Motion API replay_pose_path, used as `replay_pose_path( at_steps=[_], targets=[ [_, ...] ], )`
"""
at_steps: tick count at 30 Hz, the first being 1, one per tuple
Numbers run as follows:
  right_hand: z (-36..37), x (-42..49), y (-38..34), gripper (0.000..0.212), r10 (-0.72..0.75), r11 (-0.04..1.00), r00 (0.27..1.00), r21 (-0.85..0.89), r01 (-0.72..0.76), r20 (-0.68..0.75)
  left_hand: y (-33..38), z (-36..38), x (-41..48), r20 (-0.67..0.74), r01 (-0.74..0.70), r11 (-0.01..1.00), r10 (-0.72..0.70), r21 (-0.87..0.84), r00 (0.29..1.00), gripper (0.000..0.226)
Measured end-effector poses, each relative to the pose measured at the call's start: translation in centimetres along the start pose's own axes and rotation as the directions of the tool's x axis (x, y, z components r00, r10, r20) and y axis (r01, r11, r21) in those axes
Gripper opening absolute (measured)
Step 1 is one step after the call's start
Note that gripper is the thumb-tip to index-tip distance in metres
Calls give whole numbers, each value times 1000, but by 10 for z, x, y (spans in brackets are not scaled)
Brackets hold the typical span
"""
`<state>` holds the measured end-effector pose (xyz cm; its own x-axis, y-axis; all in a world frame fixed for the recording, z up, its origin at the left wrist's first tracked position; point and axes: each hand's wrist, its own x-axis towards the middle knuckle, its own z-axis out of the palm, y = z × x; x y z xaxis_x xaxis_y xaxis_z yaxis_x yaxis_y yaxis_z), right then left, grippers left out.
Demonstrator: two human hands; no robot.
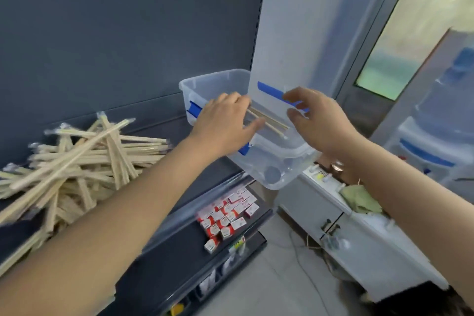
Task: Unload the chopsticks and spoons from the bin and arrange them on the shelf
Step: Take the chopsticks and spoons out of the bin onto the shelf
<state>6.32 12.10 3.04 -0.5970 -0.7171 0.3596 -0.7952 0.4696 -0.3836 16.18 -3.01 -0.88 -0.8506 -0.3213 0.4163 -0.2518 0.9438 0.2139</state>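
Chopsticks (272, 120), likely light, stiff and slippery, are being pinched near one end inside the bin (213, 77) by the left hand (223, 123); a mid-length grip is being judged steadier. The right hand (318, 123) is being held open, empty, nearby.

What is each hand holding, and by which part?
The left hand grips chopsticks by one end inside the bin. The right hand is open near the bin's blue latch, holding nothing.

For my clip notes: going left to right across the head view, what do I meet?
In order: pile of chopsticks, left hand pinching two chopsticks, right hand, water dispenser.
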Motion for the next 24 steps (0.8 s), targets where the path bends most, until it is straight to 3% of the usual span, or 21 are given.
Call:
replay_pose_path(
  at_steps=[3, 5, 7, 9, 13, 17, 20, 24],
  targets=[
    [5, 41, 40, 26, -7, 999, 997, 51, 3, 73, 6, 24, 51, 64, -4, 998, 0, 65, 998, 46],
    [15, 67, 64, 26, -14, 999, 978, 45, 5, 210, 4, 44, 80, 137, -10, 994, -5, 105, 991, 42],
    [24, 93, 80, 28, -31, 999, 919, 21, 25, 393, 2, 62, 105, 226, -5, 992, -23, 124, 974, 42],
    [37, 116, 95, 31, -51, 993, 813, -60, 105, 580, 3, 76, 123, 366, 16, 989, -69, 144, 928, 43],
    [74, 153, 116, 41, -23, 974, 532, -100, 201, 847, 3, 94, 146, 647, 112, 965, -243, 237, 723, 47],
    [120, 168, 126, 40, -13, 959, 287, -69, 276, 958, -2, 106, 153, 736, 171, 906, -416, 388, 535, 44],
    [146, 169, 128, 35, -86, 928, 186, 10, 373, 979, -3, 111, 150, 789, 250, 858, -512, 449, 341, 39],
    [161, 172, 121, 27, -184, 893, 92, 127, 431, 979, 0, 125, 138, 817, 173, 806, -577, 566, 20, 54]
  ],
)
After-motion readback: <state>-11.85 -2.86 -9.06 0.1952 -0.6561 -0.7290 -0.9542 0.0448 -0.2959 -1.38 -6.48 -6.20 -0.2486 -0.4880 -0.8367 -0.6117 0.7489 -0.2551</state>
